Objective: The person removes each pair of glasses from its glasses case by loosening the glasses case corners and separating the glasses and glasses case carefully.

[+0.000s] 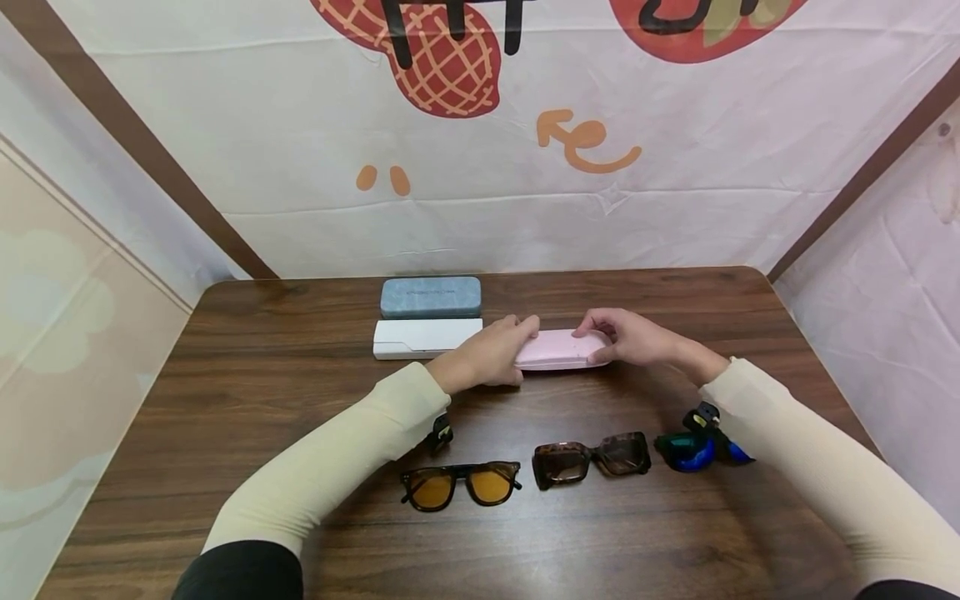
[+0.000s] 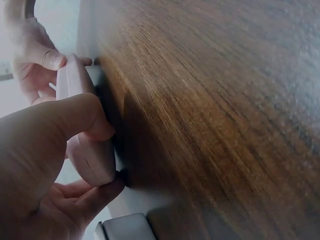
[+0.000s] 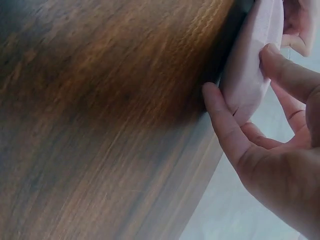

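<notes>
A pink glasses case lies at the middle of the wooden table, its lid down. My left hand grips its left end, with the thumb bent against the near side in the left wrist view. At the other end my right hand holds the case between thumb and fingers. Seen from the right wrist, one fingertip sits low by the tabletop at the end of the case. Just left of the pink case is a white glasses case, partly behind my left hand.
Behind the white case lies a blue glasses case. Nearer me are yellow-lensed glasses, tortoiseshell sunglasses and blue-green mirrored sunglasses, the last partly under my right forearm. A printed cloth hangs along the table's far edge.
</notes>
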